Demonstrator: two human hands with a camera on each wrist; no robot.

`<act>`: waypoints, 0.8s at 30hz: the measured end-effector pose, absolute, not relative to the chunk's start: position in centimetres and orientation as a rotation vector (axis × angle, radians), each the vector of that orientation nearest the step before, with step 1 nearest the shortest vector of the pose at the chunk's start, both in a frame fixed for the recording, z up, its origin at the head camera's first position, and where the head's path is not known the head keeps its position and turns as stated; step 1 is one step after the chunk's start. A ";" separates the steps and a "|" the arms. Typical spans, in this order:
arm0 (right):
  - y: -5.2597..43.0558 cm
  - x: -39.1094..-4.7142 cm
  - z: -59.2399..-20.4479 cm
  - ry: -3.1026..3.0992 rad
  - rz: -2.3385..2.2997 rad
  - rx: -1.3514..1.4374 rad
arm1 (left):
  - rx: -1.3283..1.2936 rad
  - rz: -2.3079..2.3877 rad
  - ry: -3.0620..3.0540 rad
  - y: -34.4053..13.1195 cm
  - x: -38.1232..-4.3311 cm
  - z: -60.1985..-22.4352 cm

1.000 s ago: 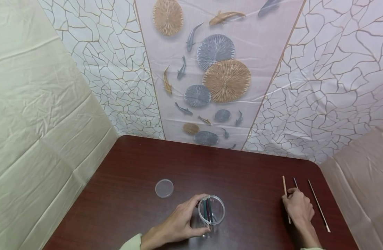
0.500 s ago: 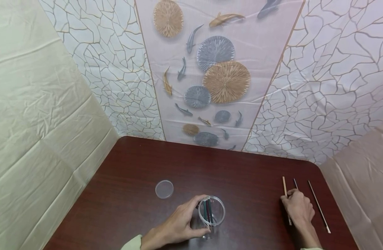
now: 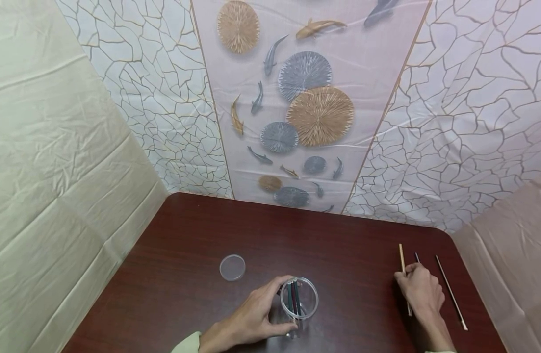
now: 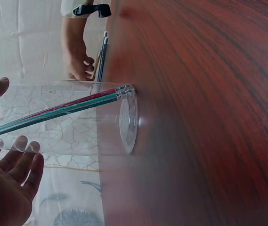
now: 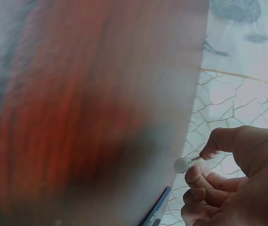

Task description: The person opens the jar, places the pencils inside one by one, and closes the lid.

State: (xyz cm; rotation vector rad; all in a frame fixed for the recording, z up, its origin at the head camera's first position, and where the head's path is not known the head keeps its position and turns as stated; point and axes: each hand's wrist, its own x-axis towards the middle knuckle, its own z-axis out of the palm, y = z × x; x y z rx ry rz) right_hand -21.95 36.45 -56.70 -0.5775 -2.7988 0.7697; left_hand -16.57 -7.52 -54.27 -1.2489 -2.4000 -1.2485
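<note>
A person's left hand (image 3: 258, 310) is curved wide around the side of an upright clear jar (image 3: 310, 300), thumb on the near side and fingers on the far side. Inside, green and dark red pencils (image 3: 293, 296) lean together, metal bands near the base. The right hand (image 3: 422, 293), well apart from the jar, pinches a yellowish pencil (image 3: 401, 256) narrowly between thumb and fingers, close to its pale end. A dark pencil (image 3: 417, 257) pokes out just beyond that hand, partly hidden by it; another thin pencil (image 3: 451, 292) lies to its right on the brown surface (image 3: 186, 235). Ahead of the left hand is a round clear lid (image 3: 232, 267).

The pencil is likely light, stiff and apt to roll, so a fingertip pinch along its shaft should suit. The jar looks like smooth, light, slightly slippery plastic, best steadied around its wall.
</note>
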 end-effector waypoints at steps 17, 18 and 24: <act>33.5 -21.8 -52.4 -2.656 0.794 -0.510 | -1.251 -1.245 -2.383 -7.5 -16.6 -54.3; 33.3 -21.7 -52.1 -2.647 0.801 -0.506 | -1.251 -1.248 -2.383 -7.5 -16.6 -54.3; 31.5 -21.3 -49.8 -2.563 0.830 -0.438 | -1.252 -1.260 -2.383 -7.5 -16.6 -54.3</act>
